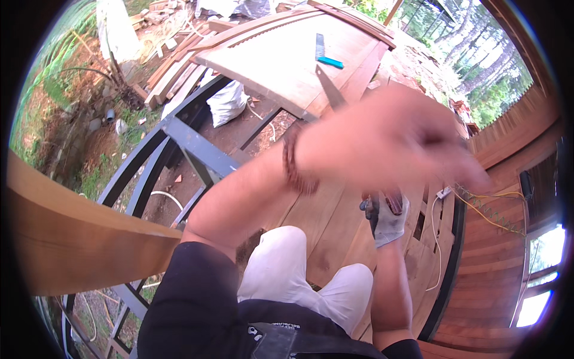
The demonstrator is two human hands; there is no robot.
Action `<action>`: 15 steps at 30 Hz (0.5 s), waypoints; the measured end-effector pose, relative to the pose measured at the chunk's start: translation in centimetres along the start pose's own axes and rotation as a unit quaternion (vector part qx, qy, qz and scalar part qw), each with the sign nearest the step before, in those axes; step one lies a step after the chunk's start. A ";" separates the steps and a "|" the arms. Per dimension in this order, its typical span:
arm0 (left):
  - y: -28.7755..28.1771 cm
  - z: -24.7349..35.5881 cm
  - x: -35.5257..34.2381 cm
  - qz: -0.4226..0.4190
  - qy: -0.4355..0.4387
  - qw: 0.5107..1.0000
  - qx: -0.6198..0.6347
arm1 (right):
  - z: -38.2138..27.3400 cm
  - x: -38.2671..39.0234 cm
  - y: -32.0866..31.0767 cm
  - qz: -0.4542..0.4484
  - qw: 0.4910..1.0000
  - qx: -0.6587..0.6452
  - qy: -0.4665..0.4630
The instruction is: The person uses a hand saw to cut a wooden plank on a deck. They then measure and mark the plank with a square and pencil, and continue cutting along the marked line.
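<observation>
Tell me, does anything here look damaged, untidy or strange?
Yes. The wooden deck has open gaps near the gloved right hand, with a white cable lying across them. Offcut boards lie in a loose heap on the ground. The left hand is blurred.

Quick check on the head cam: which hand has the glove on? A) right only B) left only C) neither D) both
A. The right hand wears a grey work glove and grips a dark tool whose kind cannot be told, while the left hand, blurred and raised across the view, is bare, with a beaded bracelet at its wrist.
</observation>
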State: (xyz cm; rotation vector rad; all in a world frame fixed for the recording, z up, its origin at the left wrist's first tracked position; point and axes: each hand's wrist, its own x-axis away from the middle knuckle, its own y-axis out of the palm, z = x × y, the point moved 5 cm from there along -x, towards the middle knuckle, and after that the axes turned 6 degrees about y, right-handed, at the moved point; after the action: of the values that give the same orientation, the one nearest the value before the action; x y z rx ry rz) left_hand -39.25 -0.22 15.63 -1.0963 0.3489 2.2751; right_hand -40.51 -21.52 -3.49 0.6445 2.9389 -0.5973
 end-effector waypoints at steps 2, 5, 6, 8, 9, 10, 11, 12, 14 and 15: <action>3.1 5.6 0.4 -0.049 0.047 0.995 0.069 | -0.6 1.2 2.0 -0.049 0.997 -0.065 -0.004; 5.3 6.3 0.8 -0.079 0.070 0.987 0.122 | -0.6 0.8 1.9 -0.096 0.990 -0.105 0.010; 5.4 6.1 1.0 -0.082 0.072 0.986 0.123 | -0.6 0.7 2.1 -0.104 0.988 -0.112 0.012; 5.9 5.9 1.1 -0.086 0.069 0.986 0.127 | -0.7 0.6 2.4 -0.116 0.986 -0.122 0.014; 6.0 5.6 1.1 -0.087 0.069 0.986 0.127 | -0.8 0.5 2.5 -0.120 0.985 -0.124 0.012; 6.1 5.4 1.1 -0.087 0.069 0.986 0.127 | -0.9 0.4 2.5 -0.123 0.984 -0.125 0.010; 6.0 5.3 1.4 -0.085 0.066 0.986 0.127 | -0.9 0.5 2.8 -0.128 0.984 -0.124 0.010; 6.0 5.1 1.5 -0.084 0.067 0.986 0.126 | -1.0 0.7 2.8 -0.130 0.984 -0.125 0.010; 6.3 4.8 1.2 -0.086 0.076 0.984 0.135 | -1.0 0.9 2.2 -0.122 0.985 -0.119 0.010; 6.6 4.6 1.2 -0.087 0.078 0.983 0.142 | -0.8 1.3 1.7 -0.113 0.987 -0.110 0.007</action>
State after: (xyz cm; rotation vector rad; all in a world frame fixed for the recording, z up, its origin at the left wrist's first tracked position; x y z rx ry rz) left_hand -46.70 -2.87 17.48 -1.1101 0.5970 1.9221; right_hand -41.00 -19.32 -3.57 0.2982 3.0524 -0.2744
